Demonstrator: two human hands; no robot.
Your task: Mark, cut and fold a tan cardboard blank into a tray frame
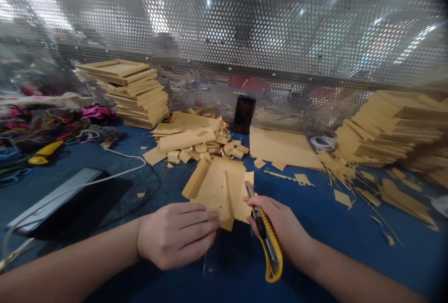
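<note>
My right hand is wrapped round a yellow snap-off utility knife, whose metal tip points away from me over a piece of brown cardboard. The cardboard is creased, with flaps raised on its left side and small dark holes along its middle. At its near left edge my left hand is closed, fingers together on the cardboard; the thumb is hidden. A narrow cardboard flap lies beside the knife tip, by my right fingers.
Behind the cardboard lies a heap of cardboard scraps. Stacks of cardboard trays stand left and right. A dark phone leans on the perforated metal panel. A grey device with a white cable lies left.
</note>
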